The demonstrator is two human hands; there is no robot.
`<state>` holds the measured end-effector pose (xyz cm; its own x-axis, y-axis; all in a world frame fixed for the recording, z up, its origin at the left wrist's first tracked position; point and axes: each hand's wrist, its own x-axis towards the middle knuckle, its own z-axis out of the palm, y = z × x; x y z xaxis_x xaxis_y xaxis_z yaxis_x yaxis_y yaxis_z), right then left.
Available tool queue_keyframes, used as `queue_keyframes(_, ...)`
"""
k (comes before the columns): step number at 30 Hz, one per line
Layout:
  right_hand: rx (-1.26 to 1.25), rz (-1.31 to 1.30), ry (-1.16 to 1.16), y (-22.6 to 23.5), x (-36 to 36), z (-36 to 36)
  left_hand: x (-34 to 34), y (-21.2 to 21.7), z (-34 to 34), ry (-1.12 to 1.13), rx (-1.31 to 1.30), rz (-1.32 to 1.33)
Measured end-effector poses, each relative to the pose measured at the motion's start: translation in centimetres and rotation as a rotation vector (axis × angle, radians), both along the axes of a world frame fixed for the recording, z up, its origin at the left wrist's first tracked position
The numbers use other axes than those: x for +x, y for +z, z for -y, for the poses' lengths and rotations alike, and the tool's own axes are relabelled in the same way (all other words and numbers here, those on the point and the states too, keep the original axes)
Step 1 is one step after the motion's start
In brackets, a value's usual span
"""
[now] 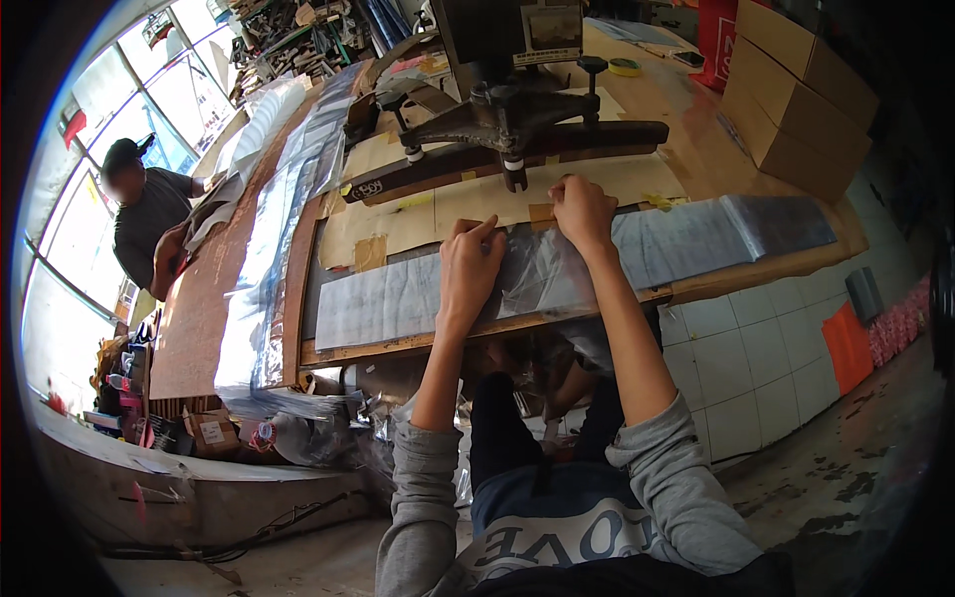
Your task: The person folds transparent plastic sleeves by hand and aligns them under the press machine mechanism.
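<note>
A long strip of clear, greyish plastic film (383, 301) lies along the near side of the workbench. My left hand (470, 267) is closed at the film, its fingers curled near the far edge. Farther right, my right hand (584, 211) is closed with thumb and forefinger together above a cream board (477, 202); what it pinches is too small to tell. Between my hands the film looks wrinkled and loose. Just beyond them, a dark press bar (507, 159) hangs under a black metal machine head (502, 107).
Stacked cardboard boxes (796, 109) stand at the far right. On the left lie long stacks of clear plastic sheets (274, 239). Another person (154, 214) works beyond them, hands on grey material. A tape roll (625, 67) rests at the back.
</note>
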<state>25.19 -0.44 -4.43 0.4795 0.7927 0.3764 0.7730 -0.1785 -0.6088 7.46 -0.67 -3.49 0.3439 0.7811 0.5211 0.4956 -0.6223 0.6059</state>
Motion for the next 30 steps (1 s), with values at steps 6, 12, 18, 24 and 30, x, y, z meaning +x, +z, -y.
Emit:
queue_keyframes(6,0.024,-0.006,0.0,0.06,-0.1,0.16,0.14,0.31,0.25,0.009,-0.055,-0.002)
queue_keyframes(12,0.035,0.056,-0.023,-0.01,-0.23,0.17,0.25,0.28,0.32,0.027,-0.029,-0.01)
queue_keyframes(18,0.061,0.08,-0.035,0.14,-0.2,-0.04,0.14,0.41,0.09,0.015,-0.003,-0.003)
queue_keyframes(24,0.018,0.086,-0.046,0.38,-0.23,0.0,0.13,0.14,-0.11,0.025,-0.017,0.017)
queue_keyframes(30,0.01,0.1,-0.04,0.36,-0.23,0.03,0.02,-0.01,-0.23,0.021,-0.043,-0.006)
